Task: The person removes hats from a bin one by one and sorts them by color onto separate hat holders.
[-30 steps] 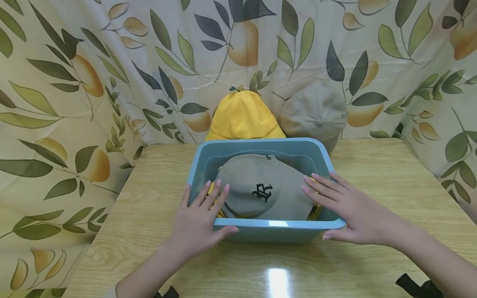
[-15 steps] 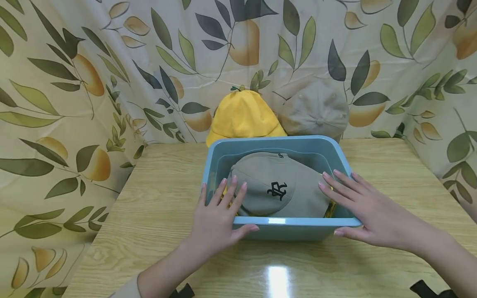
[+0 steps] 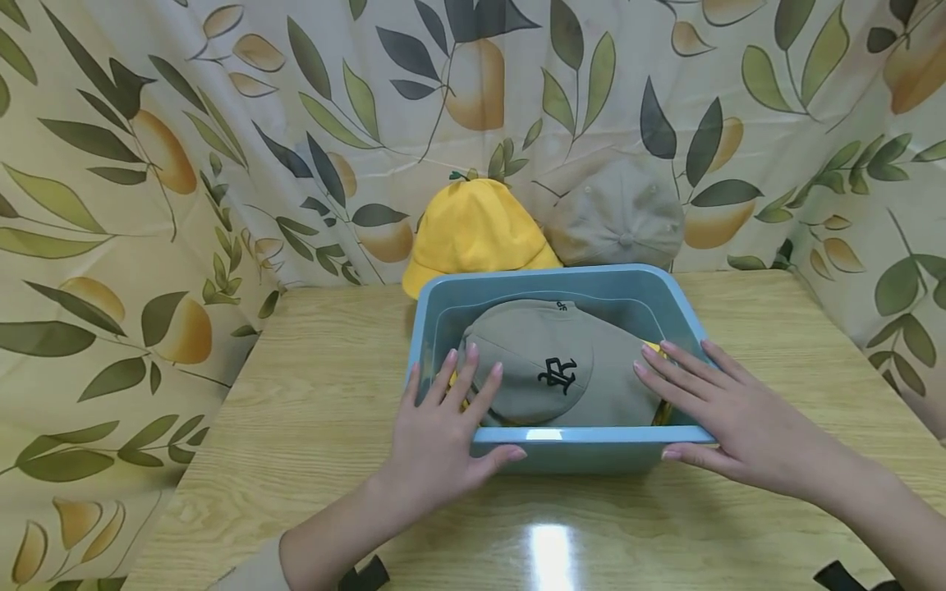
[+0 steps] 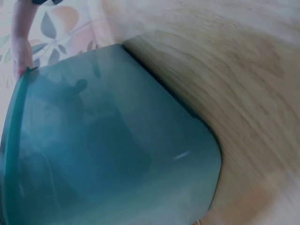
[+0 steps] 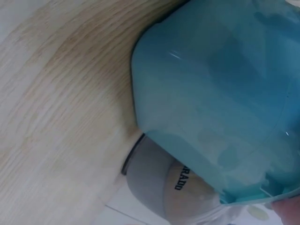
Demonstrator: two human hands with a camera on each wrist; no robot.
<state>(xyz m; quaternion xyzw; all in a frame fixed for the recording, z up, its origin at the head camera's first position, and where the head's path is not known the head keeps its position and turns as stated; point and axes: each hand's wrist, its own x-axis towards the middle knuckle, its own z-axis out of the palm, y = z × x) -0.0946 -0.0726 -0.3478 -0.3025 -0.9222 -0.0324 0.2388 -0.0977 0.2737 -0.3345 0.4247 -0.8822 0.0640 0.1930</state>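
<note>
A blue plastic bin (image 3: 584, 451) stands on the table with a grey cap (image 3: 517, 361) lying in it, black lettering facing up. Bits of yellow fabric (image 3: 654, 351) show beneath that cap. My left hand (image 3: 439, 435) rests on the bin's front left corner, fingers spread and straight over the rim, thumb along the front wall. At the front right corner lies my right hand (image 3: 727, 419), its fingers stretched along the right rim and the thumb below the front rim. The bin's outer wall fills much of the left wrist view (image 4: 103, 140) and the right wrist view.
Behind the bin, a yellow hat (image 3: 480, 226) and a second grey cap (image 3: 621, 213) stand against the leaf-patterned curtain (image 3: 332, 74). In the right wrist view that cap (image 5: 150, 180) shows dark letters beside the bin. Wood-grain tabletop (image 3: 318, 361) extends on both sides.
The bin, with the cap in it, has slid to the right and slightly back, both hands moving along with it. The hats behind it have stayed in place.
</note>
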